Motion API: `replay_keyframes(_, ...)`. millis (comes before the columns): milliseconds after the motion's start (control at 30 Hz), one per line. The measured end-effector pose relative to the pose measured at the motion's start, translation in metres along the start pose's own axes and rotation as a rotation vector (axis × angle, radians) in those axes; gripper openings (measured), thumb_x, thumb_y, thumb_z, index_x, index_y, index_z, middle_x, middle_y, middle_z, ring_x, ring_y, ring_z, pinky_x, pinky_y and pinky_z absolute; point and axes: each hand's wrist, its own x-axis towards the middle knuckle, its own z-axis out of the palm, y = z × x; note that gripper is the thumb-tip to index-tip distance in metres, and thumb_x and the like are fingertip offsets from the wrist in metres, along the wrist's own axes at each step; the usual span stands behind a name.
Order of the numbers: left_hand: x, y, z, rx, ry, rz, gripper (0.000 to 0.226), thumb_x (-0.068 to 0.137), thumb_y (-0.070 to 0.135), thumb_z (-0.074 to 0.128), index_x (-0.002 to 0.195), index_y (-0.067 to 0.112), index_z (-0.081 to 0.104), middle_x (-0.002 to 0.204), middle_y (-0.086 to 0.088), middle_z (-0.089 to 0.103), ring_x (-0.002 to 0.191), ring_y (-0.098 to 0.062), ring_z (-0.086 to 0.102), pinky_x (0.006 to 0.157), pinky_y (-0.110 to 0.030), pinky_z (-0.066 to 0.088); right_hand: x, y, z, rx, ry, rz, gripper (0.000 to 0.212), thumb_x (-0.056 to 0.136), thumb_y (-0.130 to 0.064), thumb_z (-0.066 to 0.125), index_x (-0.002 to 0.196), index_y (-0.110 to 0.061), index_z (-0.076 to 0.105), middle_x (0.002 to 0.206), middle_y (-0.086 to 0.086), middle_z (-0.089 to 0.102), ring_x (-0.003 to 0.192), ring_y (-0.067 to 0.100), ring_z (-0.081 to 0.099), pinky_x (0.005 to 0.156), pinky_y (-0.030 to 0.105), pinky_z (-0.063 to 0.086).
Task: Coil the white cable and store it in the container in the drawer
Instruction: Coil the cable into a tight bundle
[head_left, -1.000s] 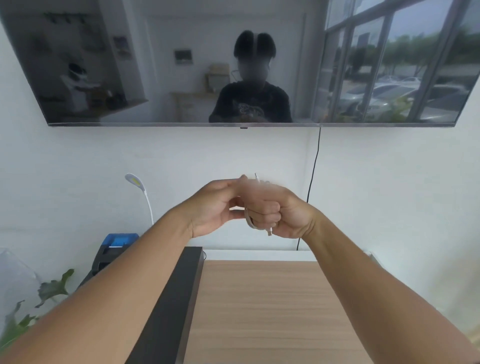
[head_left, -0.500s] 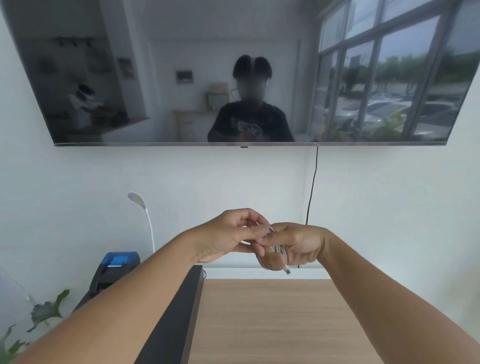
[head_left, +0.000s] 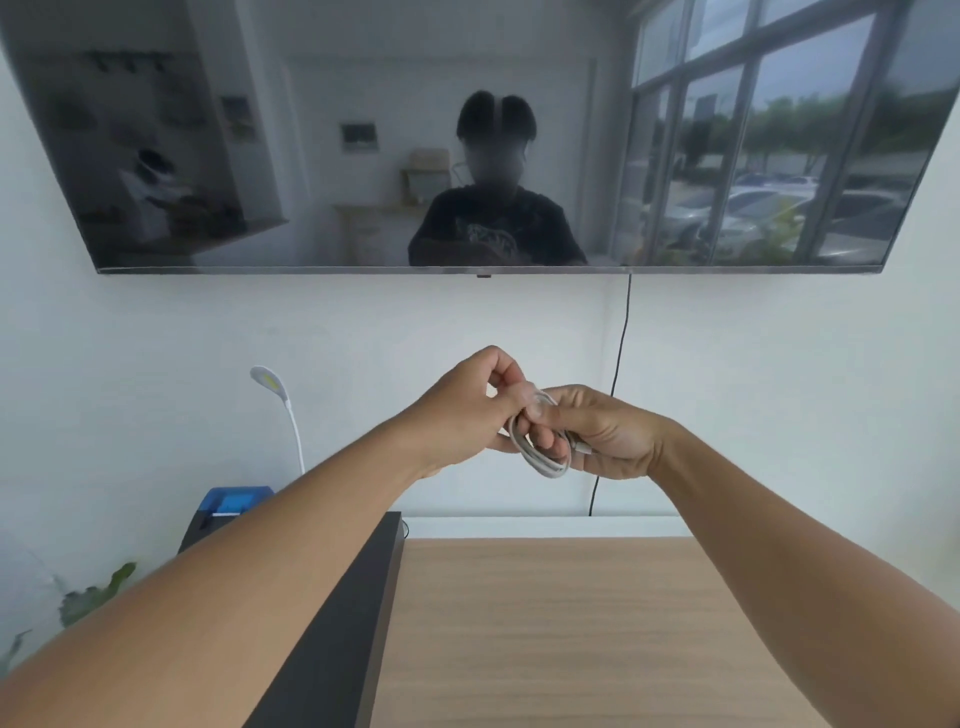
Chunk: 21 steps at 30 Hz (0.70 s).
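Observation:
The white cable (head_left: 540, 457) is wound into a small coil of several loops, held up in front of the wall above the wooden cabinet top (head_left: 545, 623). My right hand (head_left: 602, 434) grips the coil, fingers through the loops, with a plug end poking out by its palm. My left hand (head_left: 467, 410) pinches the cable at the top of the coil with thumb and forefinger. The two hands touch. No drawer or container is in view.
A large dark TV (head_left: 488, 135) hangs on the wall, its black power cord (head_left: 618, 384) dropping behind my right hand. A long black bar (head_left: 343, 623) lies left of the wooden top. Further left stand a white gooseneck lamp (head_left: 280, 405), a blue-and-black device (head_left: 228, 509) and a plant (head_left: 93, 597).
My hands have dropped lower and turned; the coil now hangs visibly below my fingers. The camera has tilted up slightly between the half-second frame and now.

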Motion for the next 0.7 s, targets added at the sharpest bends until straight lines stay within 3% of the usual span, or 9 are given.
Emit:
replay_keyframes(133, 0.004, -0.008, -0.001, -0.049, 0.169, 0.038, 0.01, 0.099, 0.018, 0.059, 0.096, 0.009, 0.058, 0.108, -0.015, 0.064, 0.082, -0.021, 0.07, 0.071, -0.041, 0.065, 0.004, -0.001, 0.015, -0.066, 0.113, -0.071, 0.03, 0.106, -0.034, 0.05, 0.094, -0.014, 0.069, 0.067, -0.006, 0.053, 0.058, 0.009, 0.046, 0.071, 0.023, 0.044)
replay_keyframes(200, 0.006, -0.013, -0.001, -0.043, 0.25, 0.046, 0.01, 0.097, 0.019, 0.061, 0.094, 0.01, 0.059, 0.103, -0.012, 0.068, 0.085, -0.026, 0.073, 0.071, -0.043, 0.065, 0.007, 0.001, 0.021, -0.097, 0.183, -0.11, 0.03, 0.107, -0.034, 0.048, 0.095, -0.013, 0.066, 0.066, -0.006, 0.052, 0.06, 0.013, 0.045, 0.094, 0.039, 0.044)
replay_keyframes(267, 0.007, -0.017, -0.001, -0.046, 0.332, 0.037, 0.011, 0.095, 0.021, 0.064, 0.094, 0.01, 0.062, 0.099, -0.008, 0.07, 0.083, -0.024, 0.074, 0.072, -0.044, 0.064, 0.011, 0.003, 0.029, -0.127, 0.261, -0.145, 0.031, 0.107, -0.034, 0.047, 0.097, -0.01, 0.064, 0.066, -0.004, 0.051, 0.071, 0.025, 0.046, 0.102, 0.048, 0.036)
replay_keyframes(333, 0.008, -0.022, 0.001, -0.064, 0.38, 0.019, 0.013, 0.094, 0.023, 0.064, 0.095, 0.011, 0.064, 0.096, -0.007, 0.072, 0.082, -0.021, 0.075, 0.073, -0.045, 0.064, 0.013, 0.007, 0.036, -0.15, 0.317, -0.185, 0.033, 0.107, -0.034, 0.046, 0.1, -0.006, 0.062, 0.065, -0.004, 0.051, 0.086, 0.032, 0.043, 0.096, 0.044, 0.037)
replay_keyframes(467, 0.009, -0.029, 0.002, -0.066, 0.418, -0.014, 0.013, 0.097, 0.028, 0.061, 0.095, 0.015, 0.064, 0.093, -0.005, 0.075, 0.081, -0.022, 0.075, 0.076, -0.047, 0.063, 0.013, 0.012, 0.045, -0.138, 0.335, -0.21, 0.036, 0.102, -0.042, 0.049, 0.098, -0.009, 0.063, 0.063, -0.009, 0.052, 0.097, 0.031, 0.048, 0.072, 0.027, 0.04)
replay_keyframes(600, 0.01, -0.032, 0.003, -0.029, 0.446, -0.027, 0.015, 0.098, 0.032, 0.057, 0.096, 0.019, 0.063, 0.095, -0.002, 0.075, 0.084, -0.021, 0.074, 0.081, -0.049, 0.061, 0.013, 0.015, 0.05, -0.114, 0.337, -0.251, 0.037, 0.105, -0.04, 0.046, 0.096, -0.01, 0.063, 0.064, -0.007, 0.051, 0.093, 0.032, 0.05, 0.071, 0.015, 0.047)
replay_keyframes(700, 0.013, -0.031, 0.002, -0.04, 0.46, -0.051, 0.019, 0.098, 0.033, 0.057, 0.096, 0.016, 0.065, 0.095, -0.004, 0.075, 0.084, -0.022, 0.074, 0.081, -0.049, 0.061, 0.015, 0.017, 0.053, -0.132, 0.378, -0.286, 0.037, 0.108, -0.038, 0.043, 0.095, -0.01, 0.062, 0.065, -0.008, 0.05, 0.082, 0.028, 0.044, 0.069, 0.013, 0.047)
